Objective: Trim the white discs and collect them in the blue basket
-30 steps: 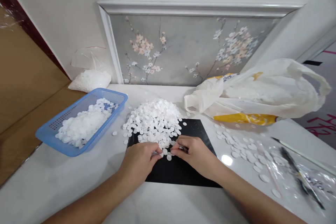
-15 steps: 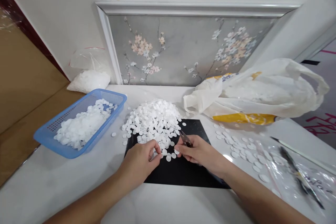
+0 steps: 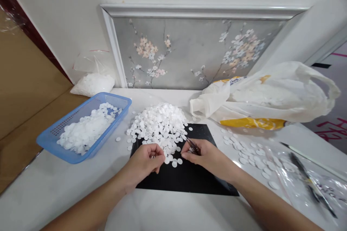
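Note:
A heap of small white discs lies on the back left part of a black mat and spills onto the tabletop. At the heap's front left is my left hand, its fingers curled and pinched together over something I cannot make out. My right hand is wrapped round small dark scissors over the mat, right of the heap. Their blades point up and left toward the discs. A few loose discs lie on the mat between the hands.
A blue basket holding more discs stands at the left. Behind it sits a clear bag of white pieces. At the right are a white plastic bag, scattered discs, a black pen and clear bags.
My left hand has shifted slightly left, its fingers curling in more. In my right hand the scissors' blades have come closer together, and the disc at its fingertips no longer shows.

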Demonstrator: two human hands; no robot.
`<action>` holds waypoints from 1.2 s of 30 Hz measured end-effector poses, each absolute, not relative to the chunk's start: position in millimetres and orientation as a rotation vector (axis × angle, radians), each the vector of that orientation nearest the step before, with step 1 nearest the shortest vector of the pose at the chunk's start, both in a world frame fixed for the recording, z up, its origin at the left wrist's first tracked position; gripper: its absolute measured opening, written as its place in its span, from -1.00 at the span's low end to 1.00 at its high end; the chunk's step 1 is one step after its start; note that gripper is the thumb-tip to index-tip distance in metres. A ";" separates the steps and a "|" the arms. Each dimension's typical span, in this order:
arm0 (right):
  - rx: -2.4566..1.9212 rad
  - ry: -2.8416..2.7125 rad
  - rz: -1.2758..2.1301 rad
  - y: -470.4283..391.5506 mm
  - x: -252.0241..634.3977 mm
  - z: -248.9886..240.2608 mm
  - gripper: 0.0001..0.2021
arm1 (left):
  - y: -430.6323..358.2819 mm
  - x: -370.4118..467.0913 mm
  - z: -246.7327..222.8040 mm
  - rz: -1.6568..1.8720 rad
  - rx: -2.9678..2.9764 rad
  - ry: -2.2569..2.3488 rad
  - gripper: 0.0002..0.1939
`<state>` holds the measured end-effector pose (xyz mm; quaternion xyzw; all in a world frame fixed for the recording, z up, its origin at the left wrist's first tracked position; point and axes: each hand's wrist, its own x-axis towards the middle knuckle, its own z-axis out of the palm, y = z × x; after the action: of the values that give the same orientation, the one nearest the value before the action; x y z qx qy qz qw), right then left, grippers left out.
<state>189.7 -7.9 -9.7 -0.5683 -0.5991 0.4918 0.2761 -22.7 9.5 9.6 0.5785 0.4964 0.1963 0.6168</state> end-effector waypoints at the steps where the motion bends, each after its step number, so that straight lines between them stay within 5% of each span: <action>1: -1.575 -1.695 1.234 -8.2 189.4 -10.3 -0.90 | 9.7 -22.7 11.3 0.449 1.222 1.096 -0.90; 11: -1.481 -1.994 0.937 -11.4 181.7 -7.8 -0.85 | 9.5 -24.6 14.6 0.547 0.907 0.944 -0.90; 21: -1.491 -1.326 1.618 -5.9 186.2 -8.0 -0.74 | 6.9 -20.8 12.5 0.438 1.100 1.098 -0.73; 28: -1.282 -1.211 1.768 -5.4 189.4 -9.6 -0.82 | 6.5 -20.7 -0.8 0.494 1.652 1.224 -0.73; 36: -1.493 -1.500 1.429 -5.3 188.2 -9.9 -0.86 | 5.2 -15.0 -1.5 0.402 2.104 1.326 -0.74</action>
<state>188.2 -5.3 -9.9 -0.5597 -0.5620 0.5357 0.2896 -15.0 5.2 -1.5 0.7950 0.5011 0.1520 0.3060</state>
